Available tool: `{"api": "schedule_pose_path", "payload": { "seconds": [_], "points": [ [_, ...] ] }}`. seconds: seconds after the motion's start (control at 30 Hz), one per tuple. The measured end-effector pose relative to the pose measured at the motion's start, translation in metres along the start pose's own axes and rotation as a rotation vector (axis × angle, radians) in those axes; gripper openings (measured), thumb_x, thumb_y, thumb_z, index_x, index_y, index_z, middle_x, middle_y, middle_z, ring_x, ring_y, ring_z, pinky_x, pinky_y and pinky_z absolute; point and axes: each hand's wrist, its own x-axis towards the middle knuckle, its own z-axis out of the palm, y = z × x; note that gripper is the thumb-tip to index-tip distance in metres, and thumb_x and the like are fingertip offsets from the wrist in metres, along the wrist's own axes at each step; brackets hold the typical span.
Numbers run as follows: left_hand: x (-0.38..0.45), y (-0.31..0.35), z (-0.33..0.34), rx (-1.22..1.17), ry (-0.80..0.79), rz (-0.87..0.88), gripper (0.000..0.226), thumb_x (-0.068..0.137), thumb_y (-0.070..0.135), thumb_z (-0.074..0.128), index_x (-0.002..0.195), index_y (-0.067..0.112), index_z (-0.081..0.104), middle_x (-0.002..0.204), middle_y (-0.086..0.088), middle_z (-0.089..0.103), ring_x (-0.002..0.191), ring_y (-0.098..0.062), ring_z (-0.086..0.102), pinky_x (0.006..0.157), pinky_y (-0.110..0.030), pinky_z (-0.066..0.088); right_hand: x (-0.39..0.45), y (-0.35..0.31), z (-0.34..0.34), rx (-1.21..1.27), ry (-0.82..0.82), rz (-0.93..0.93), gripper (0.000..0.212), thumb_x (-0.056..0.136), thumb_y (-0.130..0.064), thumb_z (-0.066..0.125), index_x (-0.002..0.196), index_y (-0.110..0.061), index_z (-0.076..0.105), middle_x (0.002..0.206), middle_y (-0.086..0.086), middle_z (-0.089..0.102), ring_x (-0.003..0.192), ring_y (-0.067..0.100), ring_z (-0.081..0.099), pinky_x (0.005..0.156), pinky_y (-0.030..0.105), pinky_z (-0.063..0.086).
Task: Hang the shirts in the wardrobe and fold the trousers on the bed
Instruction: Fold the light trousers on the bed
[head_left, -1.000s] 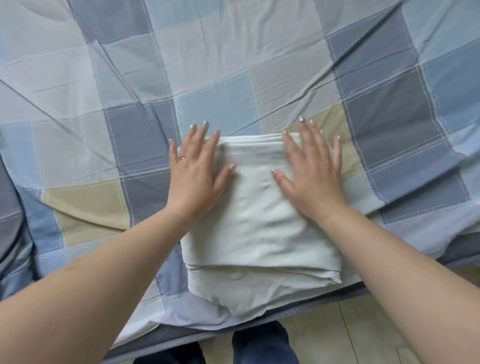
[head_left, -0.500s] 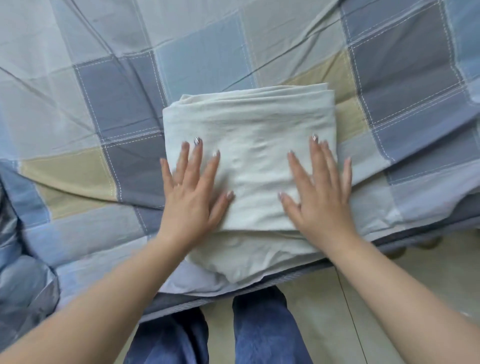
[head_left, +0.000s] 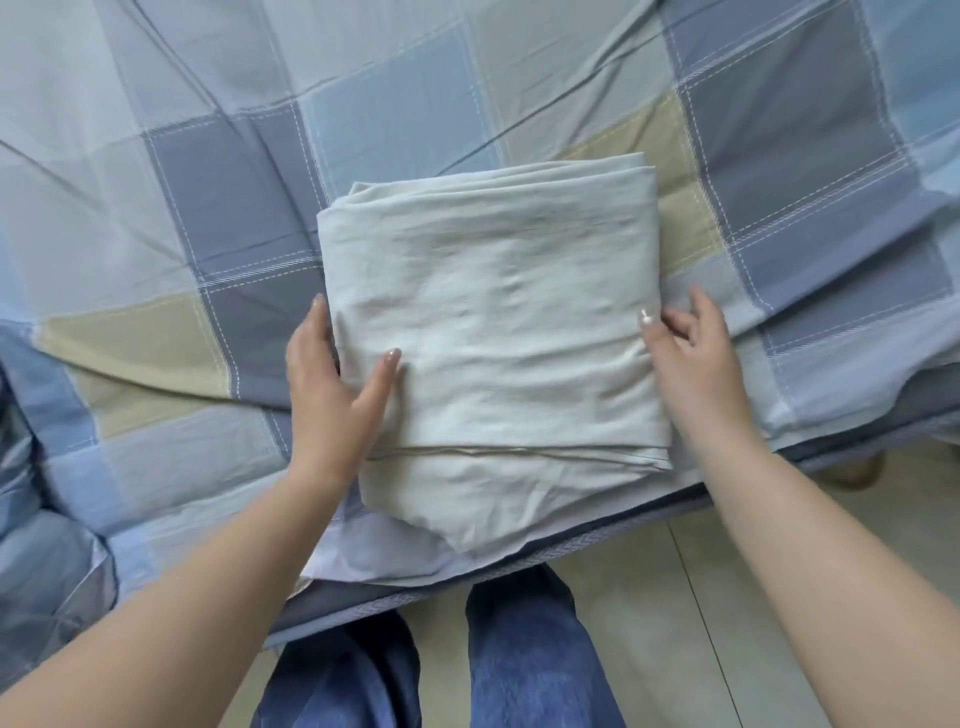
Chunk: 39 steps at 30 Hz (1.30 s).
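Observation:
Folded cream trousers (head_left: 498, 322) lie as a thick rectangular stack at the near edge of the bed (head_left: 208, 182). My left hand (head_left: 322, 384) holds the stack's left edge, thumb on top and fingers down along the side. My right hand (head_left: 696, 364) holds the right edge, its thumb on the cloth and its fingers curled beside it. The lowest layer of the trousers sticks out a little toward me. No shirt and no wardrobe are in view.
The bed carries a checked cover in blue, grey and beige, wrinkled around the stack. A crumpled blue cloth (head_left: 31, 545) lies at the left edge. Below the bed's edge are a pale tiled floor (head_left: 675, 597) and my legs in blue jeans (head_left: 519, 649).
Both hands slid from lying flat on top of the trousers outward to its left and right edges and now hold the sides. The view has tilted down toward the bed's edge.

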Motion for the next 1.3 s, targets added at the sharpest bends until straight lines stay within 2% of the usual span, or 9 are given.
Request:
{"api": "schedule_pose_path", "payload": {
  "seconds": [0.07,0.13,0.2,0.33,0.57,0.73,0.87,1.0,1.3],
  "points": [
    [0.011,0.001,-0.005,-0.174,-0.069,-0.25,0.068,0.087,0.041,0.066,0.144,0.02,0.035,0.119,0.012,0.056,0.106,0.009,0.055,0.094,-0.013,0.044,0.021,-0.008,-0.004,0.096,-0.112,0.126,0.03,0.089,-0.032,0.063,0.117,-0.021,0.06,0.111,-0.009,0.067,0.09,-0.008,0.064,0.079,0.012,0.05],
    [0.023,-0.005,-0.009,-0.267,-0.17,-0.376,0.051,0.087,0.041,0.067,0.129,0.015,0.052,0.113,-0.001,0.067,0.105,-0.013,0.065,0.093,-0.033,0.052,0.034,-0.014,-0.008,0.143,-0.205,0.219,0.015,0.087,-0.029,0.066,0.099,-0.02,0.066,0.107,0.001,0.071,0.091,0.01,0.068,0.079,0.026,0.055],
    [0.032,-0.007,-0.015,-0.349,-0.268,-0.434,0.042,0.086,0.038,0.069,0.117,0.012,0.06,0.11,-0.007,0.071,0.1,-0.022,0.068,0.087,-0.039,0.055,0.037,-0.016,-0.012,0.226,-0.327,0.341,0.017,0.084,-0.026,0.069,0.098,-0.017,0.066,0.106,0.004,0.072,0.087,0.013,0.071,0.068,0.025,0.056],
    [0.042,-0.004,-0.028,-0.414,-0.413,-0.448,0.025,0.083,0.036,0.072,0.1,0.018,0.065,0.09,0.001,0.076,0.074,-0.014,0.073,0.055,-0.027,0.055,0.015,-0.018,-0.009,0.257,-0.455,0.447,0.035,0.074,-0.02,0.074,0.106,-0.01,0.065,0.097,0.006,0.074,0.084,0.019,0.072,0.064,0.027,0.058],
    [0.013,0.034,-0.084,-0.347,-0.486,-0.325,0.031,0.083,0.036,0.072,0.104,0.014,0.067,0.098,-0.001,0.075,0.09,-0.018,0.071,0.078,-0.033,0.055,-0.1,-0.025,-0.026,0.533,-0.415,0.47,0.043,0.071,-0.02,0.069,0.112,-0.006,0.063,0.106,0.013,0.072,0.093,0.023,0.07,0.07,0.031,0.059],
    [-0.045,0.115,-0.145,-0.336,-0.684,-0.172,0.047,0.065,0.047,0.077,0.099,0.015,0.068,0.092,0.0,0.075,0.083,-0.014,0.072,0.057,-0.021,0.053,-0.229,-0.053,-0.078,0.76,-0.19,0.417,0.039,0.071,-0.018,0.069,0.106,-0.003,0.065,0.098,0.016,0.073,0.084,0.026,0.072,0.061,0.031,0.057],
    [-0.091,0.199,-0.188,-0.276,-0.762,-0.033,0.05,0.062,0.056,0.08,0.092,0.017,0.07,0.093,-0.006,0.074,0.084,-0.021,0.071,0.07,-0.039,0.054,-0.331,-0.088,-0.12,0.903,-0.048,0.331,0.024,0.07,-0.02,0.069,0.086,-0.004,0.076,0.09,0.018,0.073,0.077,0.027,0.072,0.057,0.032,0.057],
    [-0.159,0.277,-0.219,-0.24,-0.865,0.137,0.046,0.064,0.058,0.075,0.089,0.019,0.072,0.087,-0.004,0.075,0.079,-0.016,0.072,0.061,-0.029,0.055,-0.434,-0.112,-0.16,0.993,0.122,0.226,0.019,0.071,-0.024,0.067,0.081,-0.012,0.079,0.088,0.015,0.074,0.075,0.025,0.072,0.057,0.033,0.057],
    [-0.318,0.376,-0.233,-0.123,-1.117,0.309,0.042,0.062,0.054,0.079,0.086,0.021,0.074,0.091,-0.008,0.075,0.087,-0.027,0.072,0.08,-0.043,0.058,-0.641,-0.098,-0.208,1.166,0.473,0.125,0.025,0.057,-0.031,0.072,0.076,-0.015,0.079,0.077,0.013,0.073,0.065,0.025,0.071,0.054,0.031,0.056]
  ]
}}
